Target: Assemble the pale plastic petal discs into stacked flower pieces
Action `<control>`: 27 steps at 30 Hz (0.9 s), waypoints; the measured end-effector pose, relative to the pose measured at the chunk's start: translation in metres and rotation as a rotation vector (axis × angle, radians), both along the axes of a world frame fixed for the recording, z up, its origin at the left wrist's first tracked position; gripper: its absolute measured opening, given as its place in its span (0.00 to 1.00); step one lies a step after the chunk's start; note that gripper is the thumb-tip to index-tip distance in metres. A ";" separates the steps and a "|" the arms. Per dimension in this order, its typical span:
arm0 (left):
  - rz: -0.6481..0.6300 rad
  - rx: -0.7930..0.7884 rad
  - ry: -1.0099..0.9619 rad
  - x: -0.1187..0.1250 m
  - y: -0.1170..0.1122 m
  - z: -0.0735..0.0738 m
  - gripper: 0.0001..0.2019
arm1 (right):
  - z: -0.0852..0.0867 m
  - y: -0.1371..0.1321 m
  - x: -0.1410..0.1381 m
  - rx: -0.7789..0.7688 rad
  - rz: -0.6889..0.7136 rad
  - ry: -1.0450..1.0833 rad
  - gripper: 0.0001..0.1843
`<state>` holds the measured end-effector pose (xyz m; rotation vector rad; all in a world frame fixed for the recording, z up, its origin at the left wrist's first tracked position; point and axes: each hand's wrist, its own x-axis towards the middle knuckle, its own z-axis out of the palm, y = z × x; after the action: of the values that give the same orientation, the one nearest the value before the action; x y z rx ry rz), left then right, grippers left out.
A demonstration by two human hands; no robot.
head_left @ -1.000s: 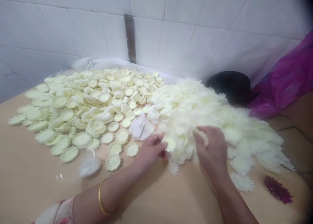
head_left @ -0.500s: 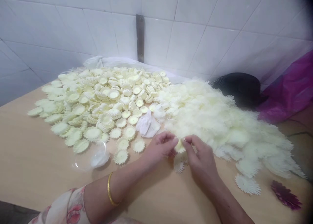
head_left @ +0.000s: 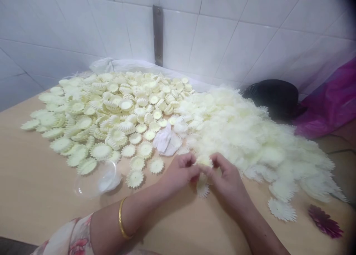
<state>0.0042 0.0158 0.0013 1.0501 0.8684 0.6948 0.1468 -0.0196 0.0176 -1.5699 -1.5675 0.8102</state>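
Between my two hands is a pale yellow artificial flower petal disc (head_left: 204, 161) with a notched rim. My left hand (head_left: 182, 169) pinches its left side, and my right hand (head_left: 226, 177) grips it from the right with thumb and fingers. Just below the fingers lies another pale disc (head_left: 203, 190) on the table. A crumpled white cloth or paper (head_left: 166, 140) sits beyond my left hand. Cupped pale yellow discs form a heap (head_left: 111, 114) to the left, and flatter, filmy ones make a pile (head_left: 236, 128) to the right.
A clear plastic cup or lid (head_left: 96, 179) rests left of my forearm on the wooden table (head_left: 36, 203). A dark red flower piece (head_left: 325, 221) lies at the right. Behind stand a black object (head_left: 274, 97), a magenta plastic bag (head_left: 330, 99) and a tiled wall (head_left: 217, 36).
The disc between my hands has tilted so more of its face shows, and my fingers have shifted around it. The view has moved slightly.
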 end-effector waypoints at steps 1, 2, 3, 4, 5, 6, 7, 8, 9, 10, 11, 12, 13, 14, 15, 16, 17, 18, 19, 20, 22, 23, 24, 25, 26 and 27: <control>-0.005 0.010 0.010 0.000 0.000 0.001 0.08 | 0.001 0.000 0.000 -0.051 0.022 0.082 0.15; -0.005 0.021 0.019 0.000 -0.001 0.001 0.09 | 0.001 0.000 0.000 -0.103 0.050 0.172 0.15; 0.000 0.030 0.025 0.000 -0.001 0.002 0.09 | 0.002 0.000 0.000 -0.142 0.075 0.250 0.15; 0.006 0.036 0.027 0.000 -0.001 0.002 0.10 | 0.002 0.000 -0.001 -0.162 0.088 0.302 0.15; 0.011 0.036 0.022 0.001 -0.002 0.002 0.10 | 0.002 -0.001 -0.001 -0.163 0.086 0.324 0.15; 0.016 0.026 0.007 0.001 -0.003 0.002 0.11 | 0.001 -0.001 -0.002 -0.147 0.067 0.318 0.16; 0.017 0.009 -0.020 0.001 -0.003 0.001 0.12 | 0.001 -0.002 -0.003 -0.118 0.038 0.291 0.16; 0.015 -0.009 -0.056 0.001 -0.003 0.001 0.12 | 0.001 -0.002 -0.004 -0.079 0.003 0.252 0.16; 0.014 -0.023 -0.094 0.002 -0.004 0.000 0.12 | 0.000 -0.003 -0.005 -0.034 -0.030 0.208 0.17; 0.013 -0.029 -0.125 0.002 -0.003 0.000 0.12 | 0.000 -0.004 -0.006 0.013 -0.060 0.161 0.17; 0.015 -0.028 -0.143 0.002 -0.003 0.000 0.12 | -0.001 -0.005 -0.006 0.058 -0.085 0.115 0.17; 0.015 -0.020 -0.146 0.002 -0.003 -0.001 0.12 | -0.002 -0.005 -0.007 0.099 -0.106 0.074 0.18; 0.013 -0.010 -0.136 0.002 -0.003 -0.001 0.12 | -0.003 -0.005 -0.007 0.133 -0.122 0.041 0.18; 0.012 -0.003 -0.121 0.003 -0.002 0.000 0.12 | -0.004 -0.005 -0.008 0.158 -0.138 0.017 0.19; 0.010 -0.002 -0.112 0.003 -0.002 0.000 0.12 | -0.005 -0.005 -0.008 0.174 -0.153 0.002 0.20; 0.008 -0.004 -0.108 0.003 -0.002 0.000 0.13 | -0.006 -0.004 -0.009 0.184 -0.169 -0.005 0.21; 0.008 -0.006 -0.114 0.003 -0.002 0.000 0.13 | -0.007 -0.004 -0.009 0.187 -0.182 -0.006 0.21; 0.009 -0.004 -0.124 0.004 -0.001 0.001 0.13 | -0.008 -0.003 -0.010 0.183 -0.188 -0.002 0.22; 0.013 -0.001 -0.133 0.004 -0.001 0.001 0.13 | -0.008 -0.003 -0.010 0.176 -0.184 0.002 0.22; 0.017 0.005 -0.136 0.004 -0.001 0.001 0.13 | -0.008 -0.003 -0.010 0.169 -0.176 0.006 0.22; 0.031 0.023 -0.120 0.003 0.000 0.000 0.13 | -0.008 -0.003 -0.010 0.176 -0.168 0.015 0.23; 0.043 0.037 -0.104 0.003 0.001 0.000 0.13 | -0.008 -0.002 -0.009 0.186 -0.164 0.021 0.23; 0.055 0.052 -0.087 0.003 0.001 -0.001 0.14 | -0.008 -0.002 -0.008 0.195 -0.152 0.034 0.22; 0.067 0.070 -0.074 0.003 0.002 -0.002 0.14 | -0.008 -0.001 -0.006 0.198 -0.130 0.058 0.21; 0.076 0.087 -0.067 0.002 0.002 -0.003 0.14 | -0.008 0.000 -0.005 0.194 -0.097 0.092 0.18; 0.080 0.100 -0.065 0.002 0.002 -0.004 0.14 | -0.009 0.000 -0.003 0.183 -0.061 0.133 0.16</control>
<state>0.0066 0.0181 -0.0028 1.0810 0.8297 0.8420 0.1438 -0.0191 0.0085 -1.3971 -1.4485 0.7019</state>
